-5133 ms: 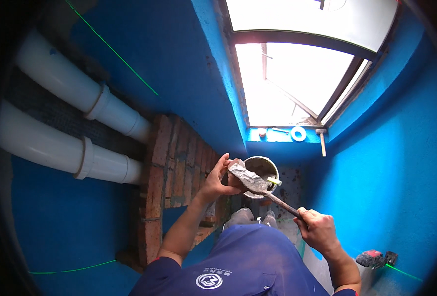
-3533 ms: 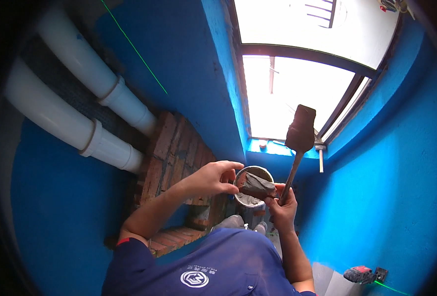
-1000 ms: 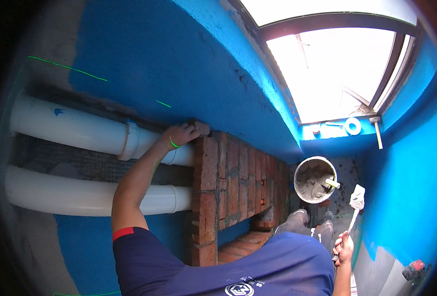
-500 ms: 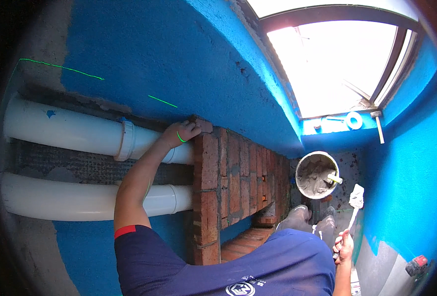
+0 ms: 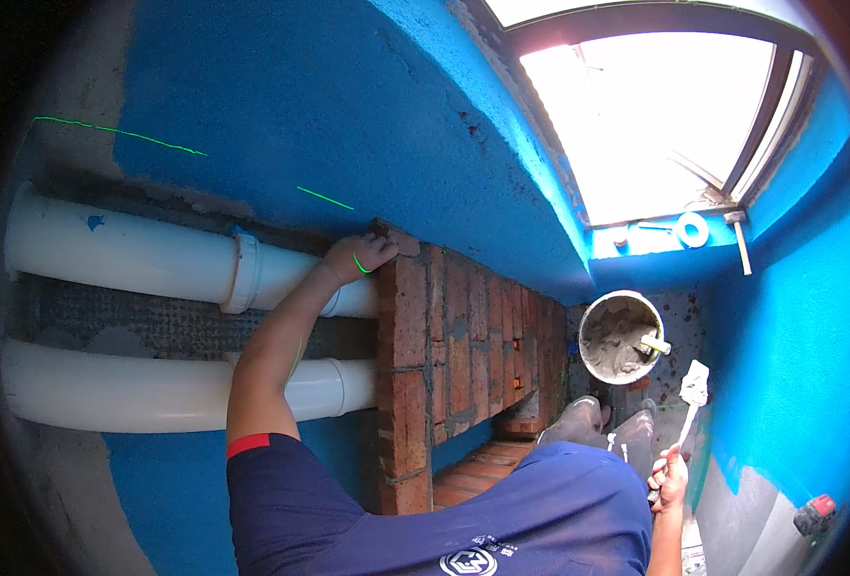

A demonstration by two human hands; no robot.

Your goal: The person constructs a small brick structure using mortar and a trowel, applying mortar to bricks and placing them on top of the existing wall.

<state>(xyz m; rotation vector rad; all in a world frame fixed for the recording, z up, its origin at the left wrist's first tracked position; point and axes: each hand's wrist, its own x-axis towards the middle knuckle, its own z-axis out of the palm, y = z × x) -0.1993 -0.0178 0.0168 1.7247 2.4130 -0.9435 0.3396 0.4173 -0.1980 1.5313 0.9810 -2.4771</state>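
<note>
At the far end of the brick wall's top, my left hand [image 5: 363, 256] has its fingers curled against a small piece of brick [image 5: 405, 243] beside the blue wall. The brick wall [image 5: 403, 312] runs below it, with grey mortar in its joints. Low on the right, my right hand [image 5: 670, 477] is closed round the handle of a trowel [image 5: 693, 384]. Pale mortar covers its blade, which points up and away from me. A white bucket [image 5: 586, 360] of grey mortar stands on the floor left of the trowel, with a light-coloured handle sticking out of it.
Two thick white pipes [image 5: 127, 240] pass behind the brick wall on the left. On the window sill sit a white tape roll [image 5: 693, 229] and a hammer-like tool [image 5: 738, 240]. Green laser lines cross the blue wall [image 5: 300, 106]. A red and black device [image 5: 814, 516] is at lower right.
The view has shifted slightly. My left hand stays at the brick piece on top of the wall, and my right hand keeps the trowel in nearly the same place.
</note>
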